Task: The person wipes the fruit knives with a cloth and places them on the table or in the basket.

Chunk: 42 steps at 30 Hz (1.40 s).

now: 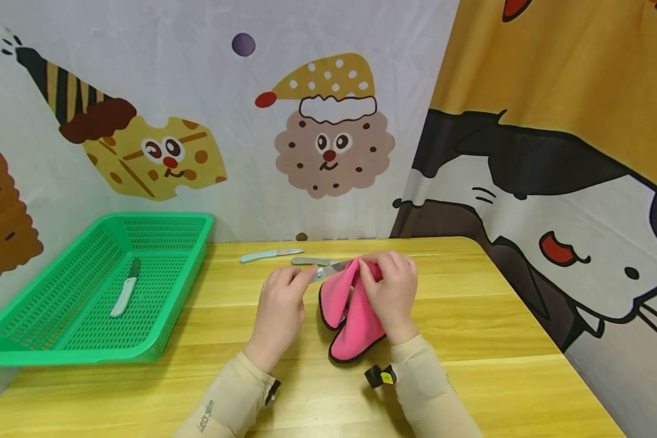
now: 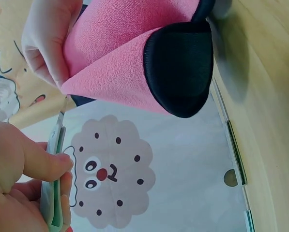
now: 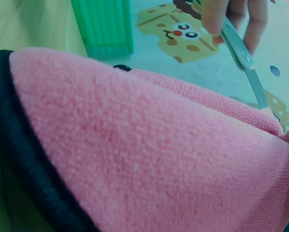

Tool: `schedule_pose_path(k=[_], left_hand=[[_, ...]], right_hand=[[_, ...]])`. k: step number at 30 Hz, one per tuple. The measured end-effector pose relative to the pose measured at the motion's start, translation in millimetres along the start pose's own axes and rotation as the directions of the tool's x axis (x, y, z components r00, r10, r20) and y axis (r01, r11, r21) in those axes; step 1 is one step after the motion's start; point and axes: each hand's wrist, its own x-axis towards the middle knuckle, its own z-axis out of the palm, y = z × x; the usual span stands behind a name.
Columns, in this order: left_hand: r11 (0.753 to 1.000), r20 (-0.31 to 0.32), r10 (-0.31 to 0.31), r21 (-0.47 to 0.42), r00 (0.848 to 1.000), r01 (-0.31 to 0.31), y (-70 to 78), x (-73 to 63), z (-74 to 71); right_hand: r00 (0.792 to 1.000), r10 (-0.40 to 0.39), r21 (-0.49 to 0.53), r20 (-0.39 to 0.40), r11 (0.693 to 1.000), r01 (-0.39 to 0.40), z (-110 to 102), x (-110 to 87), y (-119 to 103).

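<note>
Hands hold pink cloth and a knife, its tip obscured

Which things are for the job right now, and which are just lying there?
Seems part of the job:
held knife, in the left grip
pink cloth, in the right grip

Seems just lying there:
pale blue knife
grey knife
green basket
white-handled knife inside it
</note>
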Motion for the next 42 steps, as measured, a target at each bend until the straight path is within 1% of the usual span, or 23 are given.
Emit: schedule_pose_path(k=[7, 11, 15, 21, 28, 33, 37, 42], left_hand=[[1.0, -0.001, -0.001, 0.002, 1.0, 0.001, -1.3, -0.3, 0.3], [1.0, -0.023, 0.003, -0.027, 1.0, -0.003, -4.0, 1.2, -1.7], [0.998, -0.043, -0.028, -0.054, 0.999, 0.026, -9.2, 3.0, -5.8], [0.995, -0.06, -0.091, -0.054, 0.994, 0.088, -15.2, 5.2, -12.6], [0.992, -0.068, -0.116, -0.052, 0.991, 0.113, -17.5, 5.5, -15.2], [0.99, -0.067, -0.137, -0.046, 0.988, 0.134, -21.9, 5.3, -17.1], [0.986, -0.049, -0.164, -0.024, 0.985, 0.163, -26.1, 10.5, -24.4], [0.983, -0.019, -0.182, 0.003, 0.983, 0.182, -31.4, 26.2, -43.7]], right_hand=[[1.0, 0.012, -0.016, -0.013, 1.0, -0.012, -5.1, 2.9, 6.7], [0.999, 0.029, -0.04, -0.028, 0.999, -0.03, -10.1, 5.5, 11.9], [0.995, 0.078, -0.061, -0.054, 0.995, -0.082, -17.4, 8.4, 19.9], [0.988, 0.122, -0.07, -0.092, 0.989, -0.129, -26.5, 11.3, 32.5], [0.98, 0.151, -0.061, -0.13, 0.985, -0.16, -33.4, 14.4, 38.0], [0.98, 0.154, -0.057, -0.128, 0.985, -0.163, -33.3, 14.5, 40.3], [0.98, 0.162, -0.064, -0.112, 0.983, -0.169, -32.5, 13.7, 44.4], [0.976, 0.188, -0.062, -0.11, 0.979, -0.195, -36.7, 13.6, 49.3]])
